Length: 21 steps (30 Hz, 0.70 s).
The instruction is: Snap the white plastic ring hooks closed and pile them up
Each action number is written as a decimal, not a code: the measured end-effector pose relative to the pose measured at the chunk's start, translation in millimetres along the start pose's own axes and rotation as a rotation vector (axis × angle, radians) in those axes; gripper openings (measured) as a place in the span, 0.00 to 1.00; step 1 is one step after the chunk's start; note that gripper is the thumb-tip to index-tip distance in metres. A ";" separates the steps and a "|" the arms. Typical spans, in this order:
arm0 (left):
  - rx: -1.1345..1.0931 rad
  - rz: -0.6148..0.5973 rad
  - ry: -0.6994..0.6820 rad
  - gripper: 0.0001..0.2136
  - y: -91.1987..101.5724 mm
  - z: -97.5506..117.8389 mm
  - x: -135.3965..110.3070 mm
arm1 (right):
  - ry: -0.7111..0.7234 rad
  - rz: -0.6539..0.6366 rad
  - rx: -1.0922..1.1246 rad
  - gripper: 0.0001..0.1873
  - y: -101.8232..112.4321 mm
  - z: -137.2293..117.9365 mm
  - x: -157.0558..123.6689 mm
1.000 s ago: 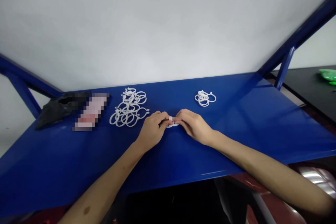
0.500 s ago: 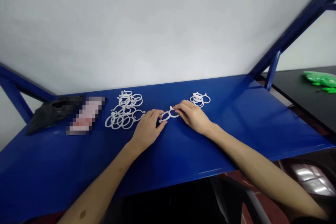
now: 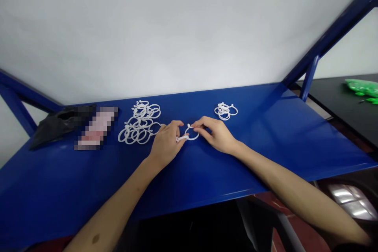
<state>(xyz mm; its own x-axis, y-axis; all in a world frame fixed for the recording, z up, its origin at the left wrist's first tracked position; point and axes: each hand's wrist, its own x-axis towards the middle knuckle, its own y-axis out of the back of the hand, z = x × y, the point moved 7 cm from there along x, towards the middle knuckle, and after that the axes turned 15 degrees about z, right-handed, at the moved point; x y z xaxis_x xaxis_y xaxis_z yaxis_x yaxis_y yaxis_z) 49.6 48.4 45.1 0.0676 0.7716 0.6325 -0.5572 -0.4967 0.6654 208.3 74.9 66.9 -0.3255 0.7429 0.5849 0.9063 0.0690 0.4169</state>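
A white plastic ring is held between both hands just above the blue table. My left hand pinches the ring's lower left end. My right hand pinches its upper right side with thumb and forefinger. A large heap of white rings lies just left of my left hand. A smaller pile of rings lies behind my right hand.
A black bag and a blurred pinkish pack lie at the table's left end. Blue frame struts rise at the right and left. A black table with green items stands to the right. A white wall is behind.
The ring was pressed between close fingertips a second ago; the hands have drawn slightly apart and it now shows as an open loop between them. The view shifted a little.
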 end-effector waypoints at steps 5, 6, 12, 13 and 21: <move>0.071 0.094 -0.041 0.21 6.0 10.9 -0.9 | -0.122 -0.035 0.094 0.07 -6.6 -8.2 -5.9; 0.096 0.096 -0.041 0.23 6.1 11.9 -1.3 | -0.159 -0.036 0.132 0.07 -7.8 -9.1 -6.9; 0.181 -0.058 0.027 0.16 -4.0 5.5 -2.2 | -0.201 0.097 0.106 0.08 6.4 -1.0 2.6; 0.187 -0.083 0.051 0.15 -4.9 2.4 -1.3 | -0.172 0.144 0.037 0.08 16.3 4.4 7.3; 0.210 -0.091 0.237 0.17 7.1 -27.6 7.8 | -0.226 0.472 -0.764 0.08 130.6 80.9 29.3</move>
<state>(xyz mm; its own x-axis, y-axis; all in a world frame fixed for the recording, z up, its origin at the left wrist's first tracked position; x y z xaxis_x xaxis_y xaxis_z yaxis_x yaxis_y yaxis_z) 23.4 61.9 43.8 -0.0984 0.8754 0.4733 -0.3735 -0.4734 0.7978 339.0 159.6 82.2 0.1658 0.7001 0.6945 0.4815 -0.6721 0.5625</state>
